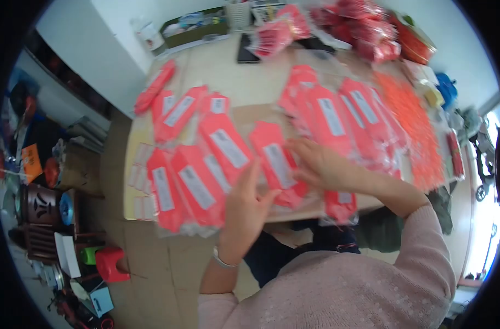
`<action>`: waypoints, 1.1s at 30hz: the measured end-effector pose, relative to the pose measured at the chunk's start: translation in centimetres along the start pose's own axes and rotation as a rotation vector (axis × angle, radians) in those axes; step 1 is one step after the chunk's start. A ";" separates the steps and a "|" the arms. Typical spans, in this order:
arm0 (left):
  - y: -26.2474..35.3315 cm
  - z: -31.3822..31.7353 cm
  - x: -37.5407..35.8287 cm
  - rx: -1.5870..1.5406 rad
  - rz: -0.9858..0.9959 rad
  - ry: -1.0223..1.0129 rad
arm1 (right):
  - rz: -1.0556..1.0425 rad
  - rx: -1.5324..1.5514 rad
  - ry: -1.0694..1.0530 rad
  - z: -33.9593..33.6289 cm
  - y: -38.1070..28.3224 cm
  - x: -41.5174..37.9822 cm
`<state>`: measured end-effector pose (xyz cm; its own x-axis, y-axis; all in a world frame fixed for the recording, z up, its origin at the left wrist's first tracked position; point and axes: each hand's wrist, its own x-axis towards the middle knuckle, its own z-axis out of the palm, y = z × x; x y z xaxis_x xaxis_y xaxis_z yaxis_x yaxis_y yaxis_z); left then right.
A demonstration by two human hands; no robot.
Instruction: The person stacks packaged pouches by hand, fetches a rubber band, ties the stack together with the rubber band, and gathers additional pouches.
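A pink packet in clear wrap with a white printed label (279, 164) lies between my two hands, near the front edge of the table. My left hand (247, 205) is beside its lower left side, fingers stretched up and thumb apart, holding nothing. At the packet's right edge is my right hand (318, 163), its fingers curved and spread with a gap between them and the thumb. Whether it presses on the packet is hard to tell. Left of my hands lie several more labelled pink packets (228, 148). Another group of labelled packets (329, 116) overlaps on the right.
Sheets of labels (142, 170) lie along the left table edge. Loose orange-red strands (411, 131) are heaped at the right. A dark phone (248, 50), a green box (195, 33) and bagged red bundles (370, 38) sit at the back. A red stool (111, 265) stands on the floor.
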<state>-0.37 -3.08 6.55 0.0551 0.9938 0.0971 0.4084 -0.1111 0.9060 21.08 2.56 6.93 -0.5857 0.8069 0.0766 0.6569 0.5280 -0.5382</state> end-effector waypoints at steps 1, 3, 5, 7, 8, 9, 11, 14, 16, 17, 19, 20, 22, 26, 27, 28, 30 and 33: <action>0.2 -1.7 0.2 0.030 -0.009 0.012 | -0.019 -0.101 -0.024 1.0 -0.5 0.9; -0.6 -5.5 1.3 0.217 -0.003 0.202 | -0.039 -0.313 -0.072 2.3 -1.3 2.0; -3.5 -10.3 1.9 0.542 0.011 0.534 | 0.065 -0.298 -0.077 3.4 -2.2 3.1; -5.9 -13.2 1.2 0.459 -0.204 0.555 | 0.168 -0.313 -0.086 3.7 -2.8 3.3; -6.8 -14.1 1.0 0.417 -0.307 0.569 | 0.217 -0.329 -0.084 3.9 -3.1 3.2; -7.3 -14.3 1.1 0.347 -0.360 0.530 | 0.265 -0.346 -0.080 4.0 -3.4 3.4; -7.7 -14.1 0.6 0.205 -0.466 0.435 | 0.367 -0.442 -0.034 4.8 -4.2 3.8; -7.9 -13.6 1.5 0.064 -0.412 0.365 | 0.305 -0.199 -0.010 5.5 -8.4 5.8; -9.6 -12.1 1.8 0.030 -0.338 0.320 | 0.288 -0.131 -0.057 5.9 -11.7 7.3; -10.0 -11.7 2.0 -0.008 -0.304 0.267 | 0.334 -0.204 -0.103 6.3 -13.1 7.8; -8.8 -10.6 2.7 0.151 -0.133 0.263 | 0.454 -0.266 -0.096 7.5 -14.2 7.9; -8.2 -10.5 3.7 0.224 -0.041 0.269 | 0.521 -0.264 -0.038 8.4 -13.3 7.6; -5.1 -13.5 7.5 0.387 -0.234 -0.097 | 0.653 -0.260 0.038 8.2 -12.1 7.7; -8.8 -19.2 19.1 0.649 -0.210 0.029 | 0.795 -0.300 0.043 8.6 -10.0 7.8; -8.8 -20.9 22.4 0.661 -0.079 0.162 | 0.729 -0.258 -0.055 7.8 -10.8 8.9; -9.4 -22.0 25.1 0.542 0.042 0.263 | 0.661 -0.216 -0.155 7.3 -11.9 10.6; -12.6 -23.4 30.0 0.793 0.190 0.294 | 0.301 -0.406 -0.041 10.4 -12.4 12.9; -16.3 -23.7 33.4 0.569 -0.173 0.102 | 0.176 -0.242 0.054 10.0 -13.5 15.1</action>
<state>-26.83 32.15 4.78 -0.1320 0.9907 0.0323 0.8287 0.0924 0.5520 -1.41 4.95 6.93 -0.4306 0.9013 0.0479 0.8443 0.4210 -0.3316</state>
